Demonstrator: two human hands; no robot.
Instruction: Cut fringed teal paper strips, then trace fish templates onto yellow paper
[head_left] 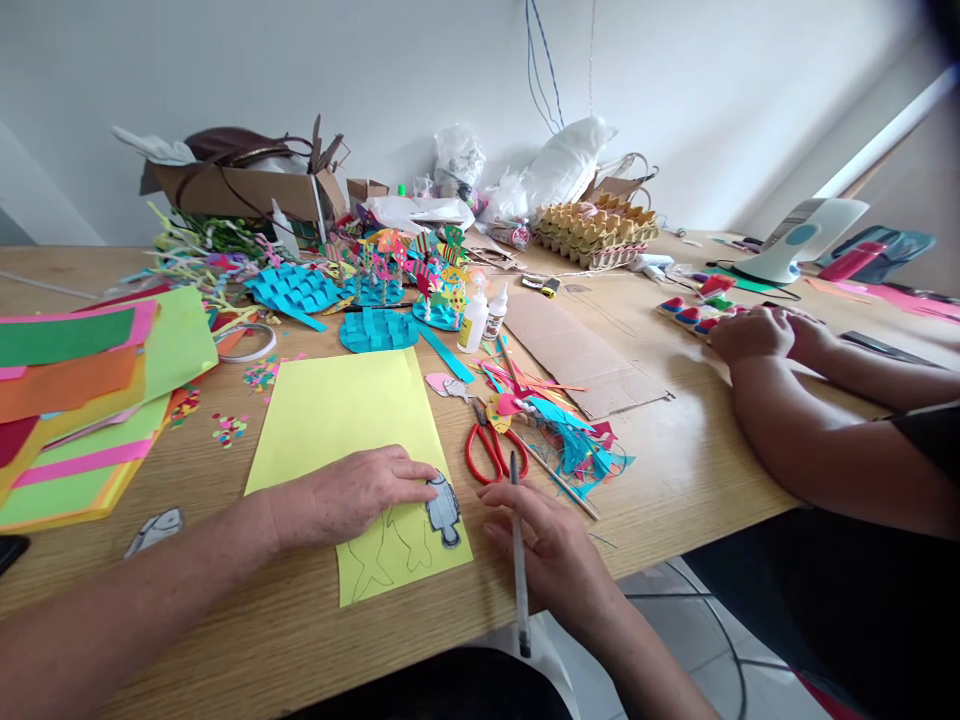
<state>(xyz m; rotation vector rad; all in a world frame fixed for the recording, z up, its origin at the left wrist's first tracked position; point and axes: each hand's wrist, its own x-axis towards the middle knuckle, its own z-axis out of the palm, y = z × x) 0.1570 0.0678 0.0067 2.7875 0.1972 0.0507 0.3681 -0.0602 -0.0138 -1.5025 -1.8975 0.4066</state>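
Observation:
A sheet of yellow paper [345, 410] lies at the table's front edge, with fish outlines drawn in its lower part. My left hand [360, 490] rests on it, fingers stretched out, their tips touching a grey fish cutout [443, 510] near the sheet's right edge. Just right of the sheet, my right hand [551, 545] holds a pen [519, 560] between its fingers. The pen stands nearly vertical in view, off the drawing. Red-handled scissors [495, 450] lie beyond my right hand. Another fish cutout [156, 530] sits partly behind my left forearm.
Coloured paper sheets [75, 400] are stacked at left. Blue woven paper pieces [292, 290], glue bottles [473, 322], paper scraps [577, 440] and cardboard [585, 350] lie further back. At right, another person's hands [757, 335] work over a painted egg-carton piece [690, 316].

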